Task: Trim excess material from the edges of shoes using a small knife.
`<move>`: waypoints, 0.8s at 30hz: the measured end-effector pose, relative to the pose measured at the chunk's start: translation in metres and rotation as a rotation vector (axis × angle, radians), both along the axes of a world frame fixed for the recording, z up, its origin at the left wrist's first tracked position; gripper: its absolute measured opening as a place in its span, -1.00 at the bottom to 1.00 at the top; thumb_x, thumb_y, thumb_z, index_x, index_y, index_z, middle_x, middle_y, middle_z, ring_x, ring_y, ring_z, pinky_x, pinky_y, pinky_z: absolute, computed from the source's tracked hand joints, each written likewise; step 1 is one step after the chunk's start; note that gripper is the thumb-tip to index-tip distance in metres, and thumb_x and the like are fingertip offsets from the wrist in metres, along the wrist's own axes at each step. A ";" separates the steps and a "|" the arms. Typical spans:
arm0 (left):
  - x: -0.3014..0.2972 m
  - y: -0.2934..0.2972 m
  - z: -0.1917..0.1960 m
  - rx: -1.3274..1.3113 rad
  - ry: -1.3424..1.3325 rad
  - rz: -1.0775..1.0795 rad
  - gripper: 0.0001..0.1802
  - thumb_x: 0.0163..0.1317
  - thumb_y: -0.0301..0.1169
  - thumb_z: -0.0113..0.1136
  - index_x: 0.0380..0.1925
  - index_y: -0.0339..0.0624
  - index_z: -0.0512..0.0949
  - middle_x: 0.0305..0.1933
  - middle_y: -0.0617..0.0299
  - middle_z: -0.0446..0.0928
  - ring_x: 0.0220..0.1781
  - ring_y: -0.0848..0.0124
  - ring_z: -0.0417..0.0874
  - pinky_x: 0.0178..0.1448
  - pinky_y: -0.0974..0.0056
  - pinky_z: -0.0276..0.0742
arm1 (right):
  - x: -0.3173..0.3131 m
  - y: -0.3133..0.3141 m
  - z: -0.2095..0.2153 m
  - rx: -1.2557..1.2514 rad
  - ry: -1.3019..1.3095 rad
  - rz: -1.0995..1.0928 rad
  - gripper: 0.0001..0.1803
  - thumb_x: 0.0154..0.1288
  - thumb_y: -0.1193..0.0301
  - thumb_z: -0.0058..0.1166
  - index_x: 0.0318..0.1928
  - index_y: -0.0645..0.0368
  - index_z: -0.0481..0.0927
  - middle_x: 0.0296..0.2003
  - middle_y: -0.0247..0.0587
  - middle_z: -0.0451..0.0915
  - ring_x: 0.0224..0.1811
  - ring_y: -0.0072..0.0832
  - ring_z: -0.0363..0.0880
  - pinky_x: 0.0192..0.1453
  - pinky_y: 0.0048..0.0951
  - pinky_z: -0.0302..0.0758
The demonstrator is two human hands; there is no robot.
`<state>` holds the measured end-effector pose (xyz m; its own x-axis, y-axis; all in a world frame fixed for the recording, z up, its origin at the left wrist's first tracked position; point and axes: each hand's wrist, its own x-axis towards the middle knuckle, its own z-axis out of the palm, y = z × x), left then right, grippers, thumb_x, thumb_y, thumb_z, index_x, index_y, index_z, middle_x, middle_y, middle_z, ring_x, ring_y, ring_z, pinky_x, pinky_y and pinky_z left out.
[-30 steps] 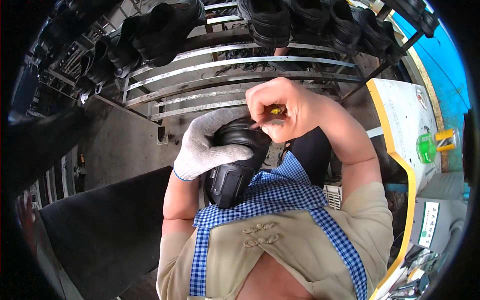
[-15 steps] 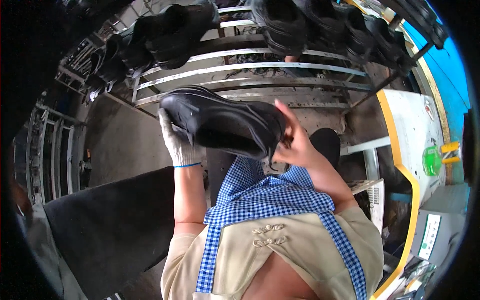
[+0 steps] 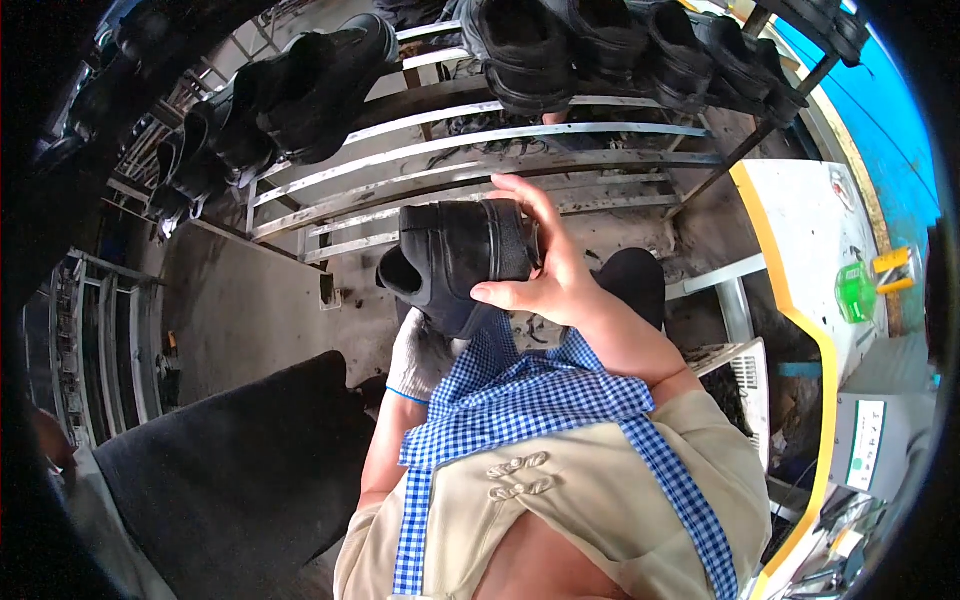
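Note:
A black shoe (image 3: pixel 455 255) is held up in front of my lap, with its side and sole edge facing me and its opening toward the left. My bare right hand (image 3: pixel 545 265) grips it from the right, thumb on the near side and fingers over the far edge. Below the shoe, my left hand (image 3: pixel 420 358), in a whitish knitted glove, supports it from underneath; its fingers are mostly hidden behind the shoe.
A metal rack (image 3: pixel 480 155) carrying several black shoes (image 3: pixel 520 60) spans the far side. At the right stands a white table with a yellow edge (image 3: pixel 790 270), bearing a green bottle (image 3: pixel 855 292) and a grey box (image 3: pixel 875 440). A dark padded surface (image 3: pixel 240 460) lies at the left.
The shoe has been turned from lying lengthwise with its opening toward me to standing on its side. My left hand has moved lower, closer to my lap.

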<state>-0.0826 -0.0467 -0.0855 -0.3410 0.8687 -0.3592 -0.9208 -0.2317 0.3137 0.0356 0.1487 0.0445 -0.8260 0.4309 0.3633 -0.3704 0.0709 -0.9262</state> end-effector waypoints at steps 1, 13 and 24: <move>0.001 0.001 0.004 0.000 -0.002 0.003 -0.51 0.46 -0.14 -0.06 0.23 -0.22 0.40 0.24 0.04 0.49 0.24 0.18 0.55 0.22 0.10 0.58 | 0.001 0.001 0.002 0.046 -0.009 -0.002 0.15 -0.11 0.41 0.53 0.44 0.18 0.05 0.17 -0.11 0.37 0.25 -0.36 0.37 0.35 -0.30 0.32; -0.027 0.010 -0.015 -0.029 0.266 0.205 -0.52 0.47 -0.24 -0.07 0.31 -0.19 0.32 0.33 0.03 0.39 0.30 0.15 0.46 0.31 0.04 0.49 | 0.010 0.015 0.021 0.295 0.038 0.175 0.17 -0.22 0.40 0.61 0.41 0.24 0.15 0.27 -0.05 0.38 0.33 -0.32 0.37 0.39 -0.29 0.28; -0.058 -0.041 0.065 0.062 0.730 0.592 -0.09 0.07 -0.29 0.45 0.40 -0.07 0.16 0.22 0.06 0.43 0.19 0.19 0.54 0.24 0.05 0.56 | 0.051 0.039 0.011 0.902 0.031 0.072 -0.02 -0.20 0.38 0.50 0.34 -0.04 0.32 0.19 -0.01 0.50 0.00 -0.03 0.64 -0.12 -0.31 0.63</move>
